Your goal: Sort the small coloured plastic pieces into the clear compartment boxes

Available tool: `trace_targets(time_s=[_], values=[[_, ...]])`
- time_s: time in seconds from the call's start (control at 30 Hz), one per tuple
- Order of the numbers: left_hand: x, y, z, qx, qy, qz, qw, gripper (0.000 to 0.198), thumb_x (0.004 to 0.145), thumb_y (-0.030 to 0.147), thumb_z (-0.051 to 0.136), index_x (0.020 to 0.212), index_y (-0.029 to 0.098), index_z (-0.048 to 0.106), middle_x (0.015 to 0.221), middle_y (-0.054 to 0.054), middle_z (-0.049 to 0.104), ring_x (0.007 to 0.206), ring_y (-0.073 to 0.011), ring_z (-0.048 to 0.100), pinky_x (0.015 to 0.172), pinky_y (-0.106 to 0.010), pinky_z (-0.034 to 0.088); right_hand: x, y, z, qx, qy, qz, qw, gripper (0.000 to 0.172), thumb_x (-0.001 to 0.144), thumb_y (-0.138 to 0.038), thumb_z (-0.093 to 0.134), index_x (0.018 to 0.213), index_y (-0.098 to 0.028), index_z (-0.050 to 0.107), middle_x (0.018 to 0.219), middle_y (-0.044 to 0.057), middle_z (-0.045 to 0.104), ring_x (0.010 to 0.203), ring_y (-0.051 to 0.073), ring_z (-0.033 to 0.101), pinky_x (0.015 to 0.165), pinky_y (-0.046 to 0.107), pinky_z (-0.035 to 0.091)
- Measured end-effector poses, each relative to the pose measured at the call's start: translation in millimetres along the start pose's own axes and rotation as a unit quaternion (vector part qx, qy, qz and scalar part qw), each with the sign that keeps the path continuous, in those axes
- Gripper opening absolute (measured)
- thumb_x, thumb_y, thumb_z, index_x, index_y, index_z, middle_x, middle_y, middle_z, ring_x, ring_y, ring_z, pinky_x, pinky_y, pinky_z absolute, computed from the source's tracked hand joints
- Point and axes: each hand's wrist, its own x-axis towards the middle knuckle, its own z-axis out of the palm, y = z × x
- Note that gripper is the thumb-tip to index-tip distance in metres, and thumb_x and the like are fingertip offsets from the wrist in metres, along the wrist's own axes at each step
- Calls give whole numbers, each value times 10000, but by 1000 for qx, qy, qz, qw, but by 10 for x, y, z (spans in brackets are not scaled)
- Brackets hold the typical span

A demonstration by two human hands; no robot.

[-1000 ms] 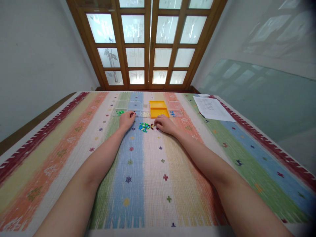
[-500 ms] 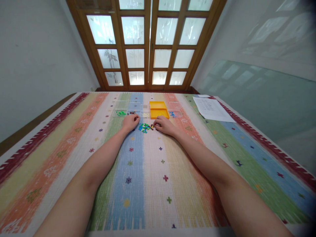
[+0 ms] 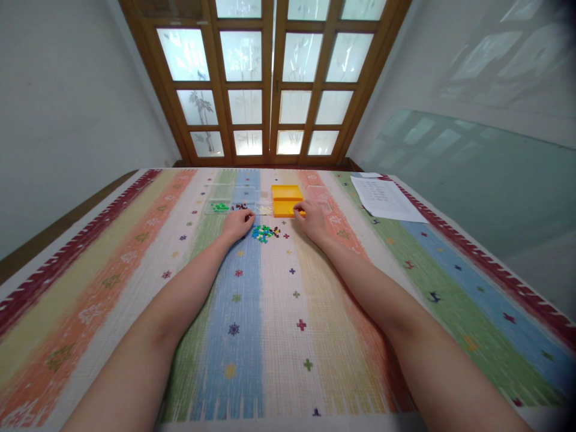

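Just below the middle of the frame, a loose pile of small coloured pieces lies on the striped tablecloth. The left hand, just beyond its left side, has fingers curled together; the right hand, up and right of it, has thumb and fingertips nearly meeting at the near half of the open yellow box. Whether either grips a piece cannot be told. Dark pieces and green pieces lie beyond the left hand.

Your right hand is at the yellow box, your left hand beside the colourful pile on the worktop.
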Motion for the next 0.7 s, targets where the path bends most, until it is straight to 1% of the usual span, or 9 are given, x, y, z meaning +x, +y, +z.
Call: trace_targets(time_s=[0.13, 0.23, 0.33, 0.43, 0.57, 0.7], values=[[4, -14, 18, 3, -2, 6, 1000, 266, 970, 338, 533, 978, 218, 770, 950, -63, 780, 862, -231, 672, 735, -312, 433, 44, 175, 12, -39, 32, 60, 997, 139, 930, -234, 573, 907, -212, 708, 969, 107, 698, 964, 286, 596, 898, 429, 438], [8, -22, 28, 2, 2, 11, 1000, 264, 970, 336, 526, 966, 221, 764, 935, -56, 780, 846, -227, 672, 715, -312, 424, 65, 292, 39, -67, 44, 86, 993, 156, 934, -239, 575, 908, -211, 727, 957, 109, 702, 965, 296, 598, 920, 451, 426], [6, -21, 26, 2, -1, 8, 1000, 266, 970, 336, 525, 966, 219, 764, 941, -55, 782, 849, -225, 674, 719, -310, 429, 73, 339, 41, -69, 46, 94, 992, 184, 945, -223, 560, 952, -212, 743, 978, 108, 709, 967, 296, 603, 922, 454, 426], [2, -16, 19, 3, -5, 5, 1000, 271, 970, 340, 524, 976, 219, 767, 951, -56, 783, 857, -224, 676, 738, -309, 441, 68, 302, 25, -56, 38, 87, 994, 191, 944, -211, 557, 968, -213, 746, 988, 107, 713, 970, 291, 606, 925, 447, 430], [2, -11, 14, 5, -11, 2, 1000, 278, 972, 346, 523, 985, 217, 770, 966, -60, 783, 872, -225, 679, 760, -306, 452, 37, 168, 27, -7, -9, 52, 999, 191, 936, -197, 552, 972, -210, 738, 989, 93, 718, 957, 268, 611, 894, 407, 451], [3, -9, 12, 3, -9, 2, 1000, 282, 972, 352, 523, 987, 217, 770, 980, -66, 785, 890, -231, 684, 769, -308, 453, -24, -24, 51, 42, -109, -43, 992, 145, 911, -187, 585, 925, -216, 727, 947, 69, 710, 932, 243, 605, 880, 378, 450]])
